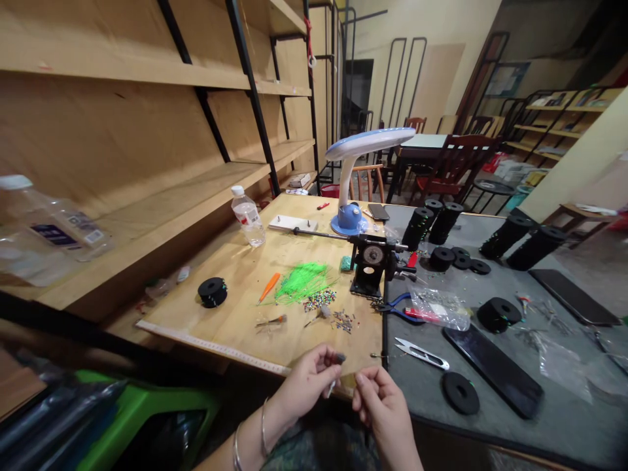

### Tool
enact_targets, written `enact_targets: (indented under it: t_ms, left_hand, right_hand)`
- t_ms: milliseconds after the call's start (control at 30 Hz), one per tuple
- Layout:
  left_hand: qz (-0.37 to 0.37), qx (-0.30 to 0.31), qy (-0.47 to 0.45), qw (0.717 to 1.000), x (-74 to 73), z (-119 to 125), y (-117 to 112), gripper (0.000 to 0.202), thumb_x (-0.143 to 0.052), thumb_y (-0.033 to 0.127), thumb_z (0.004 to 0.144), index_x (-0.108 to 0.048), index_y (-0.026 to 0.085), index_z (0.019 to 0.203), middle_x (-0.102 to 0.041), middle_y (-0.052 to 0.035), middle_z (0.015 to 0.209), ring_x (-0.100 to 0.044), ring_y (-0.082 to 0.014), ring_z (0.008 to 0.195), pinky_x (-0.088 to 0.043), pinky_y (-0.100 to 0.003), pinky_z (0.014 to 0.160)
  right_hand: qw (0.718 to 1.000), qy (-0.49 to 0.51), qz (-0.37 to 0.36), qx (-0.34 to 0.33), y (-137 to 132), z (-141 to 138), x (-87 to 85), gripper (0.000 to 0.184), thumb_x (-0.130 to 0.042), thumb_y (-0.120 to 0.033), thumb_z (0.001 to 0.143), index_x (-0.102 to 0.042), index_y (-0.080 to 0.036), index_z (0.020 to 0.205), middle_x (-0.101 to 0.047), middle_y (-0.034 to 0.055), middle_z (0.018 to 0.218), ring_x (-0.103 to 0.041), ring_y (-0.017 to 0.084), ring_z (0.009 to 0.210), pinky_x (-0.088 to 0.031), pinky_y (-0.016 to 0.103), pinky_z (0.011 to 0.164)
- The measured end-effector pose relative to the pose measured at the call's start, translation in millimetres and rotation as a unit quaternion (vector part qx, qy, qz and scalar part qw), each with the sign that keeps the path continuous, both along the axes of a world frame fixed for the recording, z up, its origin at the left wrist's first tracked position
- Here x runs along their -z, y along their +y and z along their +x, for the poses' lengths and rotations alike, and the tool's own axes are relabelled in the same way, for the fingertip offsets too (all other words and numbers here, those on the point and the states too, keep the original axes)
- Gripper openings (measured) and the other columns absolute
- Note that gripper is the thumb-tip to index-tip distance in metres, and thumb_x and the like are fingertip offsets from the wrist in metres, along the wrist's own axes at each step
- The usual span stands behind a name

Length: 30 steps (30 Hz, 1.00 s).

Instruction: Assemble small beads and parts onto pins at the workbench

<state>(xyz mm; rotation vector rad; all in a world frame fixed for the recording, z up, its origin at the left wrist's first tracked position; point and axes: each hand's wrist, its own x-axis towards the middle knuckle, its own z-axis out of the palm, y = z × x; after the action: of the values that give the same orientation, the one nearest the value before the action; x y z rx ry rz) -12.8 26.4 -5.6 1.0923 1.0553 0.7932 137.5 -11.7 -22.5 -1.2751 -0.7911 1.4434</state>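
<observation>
My left hand (310, 379) is closed at the front edge of the wooden board, with a small dark grey tip (340, 358) showing at its fingers. What that piece is, I cannot make out. Just to its right, my right hand (380, 400) pinches thumb against forefinger; anything between them is too small to see. Beyond the hands lie several loose coloured beads (318, 300), a heap of bright green strands (301, 282) and an orange pointed tool (269, 288). A small brush-like bundle (271, 321) rests closer in.
A black winding machine (369, 261) with a long rod stands mid-table, before a blue-white lamp (349, 219). Thread snips (422, 353), blue-handled pliers (400, 307), a phone (493, 369) and black foam spools (499, 315) lie right. A bottle (248, 216) stands left, by wooden shelves (147, 196).
</observation>
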Motion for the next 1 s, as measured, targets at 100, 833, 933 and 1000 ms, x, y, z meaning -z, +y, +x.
enact_targets:
  t_ms: [100,833,933,1000]
  left_hand:
    - [-0.049,-0.020,-0.049,0.997,-0.7,3.1,-4.1,0.035,-0.072,0.042,0.069,-0.054,0.015,0.081,-0.054,0.0038,0.063,-0.045,-0.0073,0.049,-0.034,-0.020,0.046]
    - [-0.044,0.024,-0.097,0.994,-0.2,11.7,-13.7,0.040,-0.071,0.047,0.071,-0.047,0.017,0.083,-0.060,0.0015,0.066,-0.056,-0.0109,0.059,-0.041,-0.021,0.052]
    - [-0.038,0.029,-0.083,0.995,1.4,12.9,-14.0,0.040,-0.071,0.047,0.071,-0.048,0.016,0.083,-0.060,0.0015,0.065,-0.055,-0.0105,0.057,-0.040,-0.022,0.053]
    - [-0.035,0.030,-0.067,0.997,2.4,12.9,-13.6,0.039,-0.069,0.049,0.072,-0.049,0.016,0.081,-0.059,0.0012,0.064,-0.053,-0.0101,0.055,-0.039,-0.022,0.052]
  right_hand:
    - [1.000,0.006,0.001,-0.006,5.5,-2.9,-3.5,0.053,-0.073,-0.066,0.058,-0.055,-0.017,0.067,-0.055,-0.0040,0.042,-0.037,0.005,0.033,-0.023,0.016,0.035]
    - [0.999,-0.039,0.014,-0.032,11.2,-3.5,-6.0,0.052,-0.070,-0.066,0.062,-0.055,-0.017,0.066,-0.050,-0.0061,0.040,-0.036,0.006,0.035,-0.025,0.018,0.037]
    - [0.998,-0.047,0.010,-0.037,10.6,-2.9,-6.6,0.053,-0.069,-0.068,0.061,-0.054,-0.017,0.065,-0.048,-0.0071,0.039,-0.035,0.006,0.034,-0.025,0.018,0.037]
    - [0.998,-0.050,0.004,-0.040,10.6,-2.1,-7.9,0.054,-0.069,-0.069,0.060,-0.054,-0.017,0.064,-0.048,-0.0071,0.039,-0.035,0.006,0.034,-0.025,0.018,0.036]
